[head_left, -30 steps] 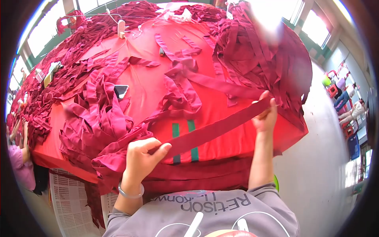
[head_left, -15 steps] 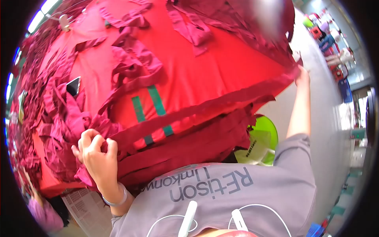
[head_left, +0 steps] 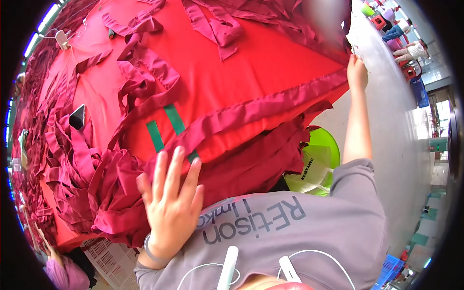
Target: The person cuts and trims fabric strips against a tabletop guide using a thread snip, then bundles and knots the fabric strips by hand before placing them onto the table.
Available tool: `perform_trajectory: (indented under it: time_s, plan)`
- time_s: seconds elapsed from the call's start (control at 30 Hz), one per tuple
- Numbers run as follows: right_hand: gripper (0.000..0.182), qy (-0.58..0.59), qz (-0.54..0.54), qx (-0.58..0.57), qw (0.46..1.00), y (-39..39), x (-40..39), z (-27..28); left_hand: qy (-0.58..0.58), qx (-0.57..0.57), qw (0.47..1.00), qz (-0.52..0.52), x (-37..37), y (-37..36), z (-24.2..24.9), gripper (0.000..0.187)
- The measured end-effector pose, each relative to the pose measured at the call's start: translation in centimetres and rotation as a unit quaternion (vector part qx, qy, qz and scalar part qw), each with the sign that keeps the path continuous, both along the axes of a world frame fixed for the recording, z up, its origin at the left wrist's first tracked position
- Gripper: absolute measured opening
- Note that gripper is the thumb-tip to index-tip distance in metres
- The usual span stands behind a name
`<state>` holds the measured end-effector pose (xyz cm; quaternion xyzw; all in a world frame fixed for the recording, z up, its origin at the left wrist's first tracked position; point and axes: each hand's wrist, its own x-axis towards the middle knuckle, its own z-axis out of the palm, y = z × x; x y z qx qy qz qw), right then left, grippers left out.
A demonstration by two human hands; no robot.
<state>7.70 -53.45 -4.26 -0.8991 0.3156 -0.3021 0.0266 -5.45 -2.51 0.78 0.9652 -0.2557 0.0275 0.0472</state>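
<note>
A long dark red fabric strip (head_left: 251, 103) runs across the bright red cloth-covered table (head_left: 270, 63). My right hand (head_left: 356, 72), arm stretched out, is closed on the strip's far end at the table's right corner. My left hand (head_left: 171, 198) lies flat with fingers spread, palm down, over the near end of the strip at the table's front edge. Beside it on the left is a bunched heap of dark red strips (head_left: 116, 193). Two green tape marks (head_left: 174, 119) show on the cloth just beyond my left fingers.
More dark red strips (head_left: 150, 72) lie tangled over the table. A phone (head_left: 77, 117) rests among them. A lime-green tub (head_left: 328, 142) with a pale bag (head_left: 309, 169) stands below the edge. Another person's purple sleeve (head_left: 67, 275) appears lower left; people (head_left: 413, 50) sit far right.
My left hand has gone from curled fingers at the heap to spread flat, further right on the strip. My right hand still holds the far end, and the strip lies flatter on the cloth.
</note>
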Motion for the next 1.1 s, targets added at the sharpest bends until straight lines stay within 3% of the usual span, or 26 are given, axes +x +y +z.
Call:
perform_trajectory:
  time_s: [0.03,0.1,0.2,0.27,0.33,0.37,0.4,0.57,0.6,0.8,0.87,1.03,1.1]
  plan:
    - [0.034,-0.003,0.028,0.014,1.000,2.2,-0.3,0.1,0.031,-0.026,0.999,0.013,0.7,-0.3,-1.3,0.048]
    - [0.035,0.000,0.094,0.043,0.995,3.3,-0.7,-0.9,0.035,0.026,0.999,0.024,1.7,0.8,-4.4,0.059]
    - [0.051,0.046,0.113,0.119,0.985,9.6,-2.6,0.8,0.020,0.057,0.998,0.031,1.3,1.7,-4.2,0.062]
    - [0.047,0.038,0.170,0.200,0.964,13.0,-3.7,1.5,0.041,0.069,0.995,0.056,0.8,2.4,-3.4,0.059]
    - [0.040,-0.052,0.273,0.223,0.934,15.0,-4.0,0.0,0.028,0.059,0.996,0.064,0.6,2.6,-3.3,0.055]
    - [0.035,-0.076,0.305,0.138,0.939,16.7,-4.5,-0.4,0.037,0.057,0.996,0.064,0.6,2.6,-3.2,0.054]
    - [0.035,-0.042,0.297,0.134,0.945,19.0,-5.0,0.2,0.047,0.056,0.995,0.064,0.5,2.5,-3.2,0.053]
    - [0.037,0.061,0.552,0.165,0.815,30.5,-8.6,0.7,0.019,-0.012,0.999,0.049,0.8,2.5,-3.7,0.047]
    - [0.039,0.128,0.562,0.176,0.798,32.0,-9.0,1.0,-0.016,-0.001,0.999,0.051,1.0,2.4,-4.0,0.046]
    - [0.041,0.137,0.620,0.113,0.764,34.8,-10.4,0.4,-0.067,0.018,0.995,0.069,0.9,2.6,-5.6,0.052]
    - [0.040,0.202,0.611,0.073,0.762,35.0,-10.5,0.9,-0.073,-0.007,0.995,0.066,0.9,2.6,-6.0,0.055]
    - [0.038,0.216,0.628,0.076,0.744,35.1,-10.9,0.8,-0.057,-0.071,0.993,0.068,1.2,2.8,-6.2,0.052]
    - [0.037,0.200,0.612,0.093,0.759,35.4,-10.9,0.5,-0.060,-0.087,0.993,0.057,1.3,2.9,-6.2,0.050]
